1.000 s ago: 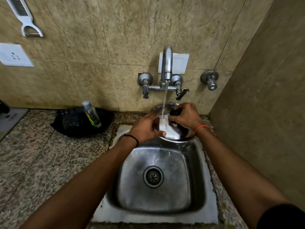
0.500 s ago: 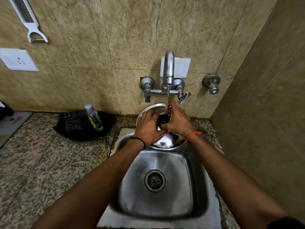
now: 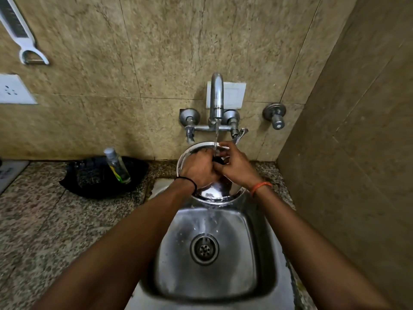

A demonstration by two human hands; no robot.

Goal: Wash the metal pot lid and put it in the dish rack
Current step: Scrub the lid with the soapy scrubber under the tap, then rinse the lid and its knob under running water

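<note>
The round metal pot lid [image 3: 212,193] is held tilted over the back of the steel sink [image 3: 263,253], under the running tap [image 3: 216,101]. Its black knob [image 3: 218,159] faces me, mostly covered by fingers. My left hand [image 3: 199,168] lies across the lid's face beside the knob. My right hand [image 3: 237,166] grips the lid at the knob from the right. Water runs off the lid's lower rim into the drain [image 3: 204,249]. No dish rack is in view.
A clear bottle [image 3: 117,165] stands on a black cloth [image 3: 93,177] on the granite counter [image 3: 44,220] left of the sink. A tiled wall rises close on the right. A peeler [image 3: 24,39] hangs at top left above a wall socket [image 3: 13,90].
The lid went from lying flatter under the stream to standing tilted with its knob toward me. Both hands have closed in around the knob, and water now spills off the lower rim.
</note>
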